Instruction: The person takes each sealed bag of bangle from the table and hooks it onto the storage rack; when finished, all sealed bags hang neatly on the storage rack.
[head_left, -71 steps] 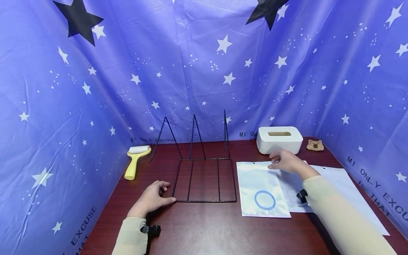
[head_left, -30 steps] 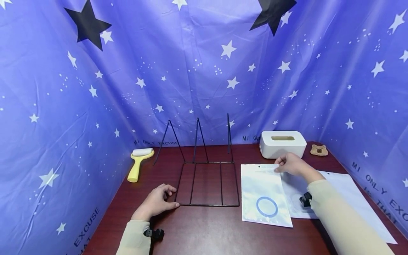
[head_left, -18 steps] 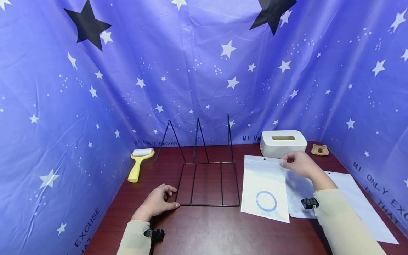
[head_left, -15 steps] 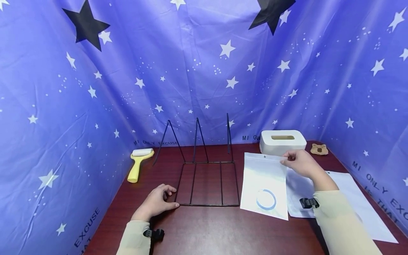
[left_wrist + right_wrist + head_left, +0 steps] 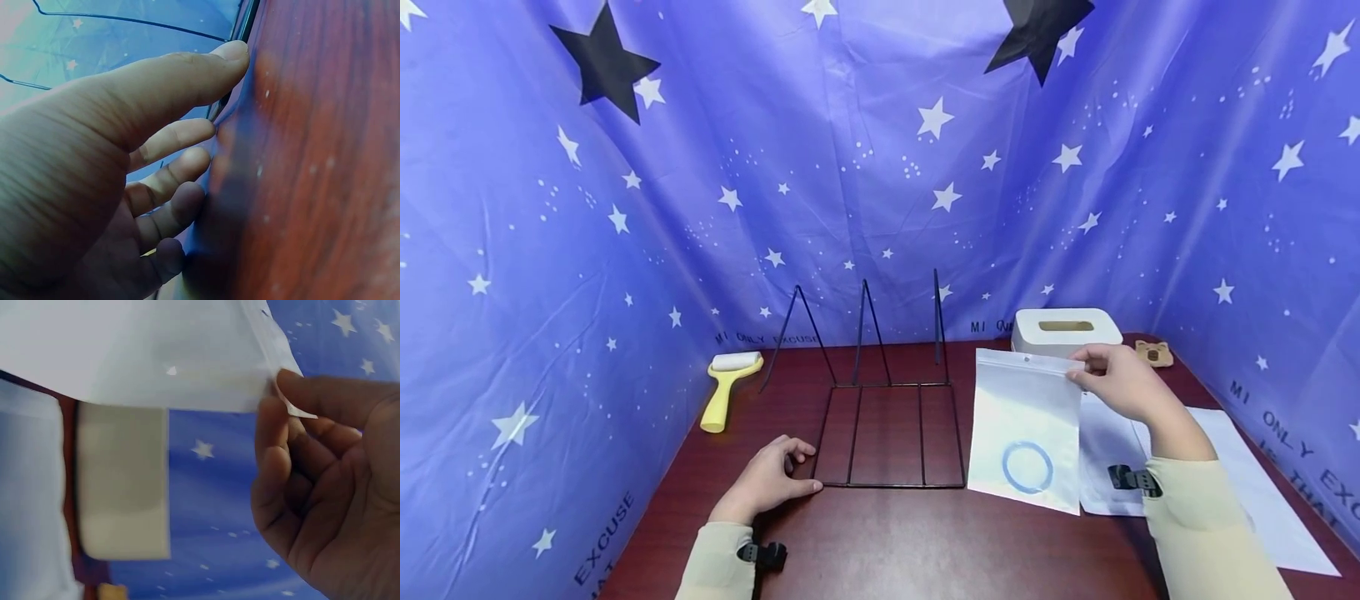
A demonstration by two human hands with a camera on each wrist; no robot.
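Note:
My right hand (image 5: 1123, 383) pinches the top right corner of a white zip bag (image 5: 1026, 417) with a blue ring outline on its front. The bag hangs tilted, its top raised above the table; in the right wrist view, the bag corner (image 5: 284, 403) sits between thumb and fingers. At the left, my left hand (image 5: 767, 482) rests by the front left corner of a black wire rack (image 5: 887, 485). Its thumb (image 5: 231, 53) touches the wire there, and the loosely bent fingers stay beside it. Upright wire dividers rise at the rack's back.
More white bags (image 5: 1213, 433) lie on the dark red table (image 5: 880, 550) under and beside my right arm. Behind stand a white tissue box (image 5: 1063, 329) and a small brown animal-face object (image 5: 1153, 353). A yellow-handled roller (image 5: 721, 396) lies at the left. Blue starry cloth surrounds the table.
My right hand has taken the bag by its top right corner and lifted its upper end off the other bags, moving slightly right. The left hand has stayed at the rack's corner.

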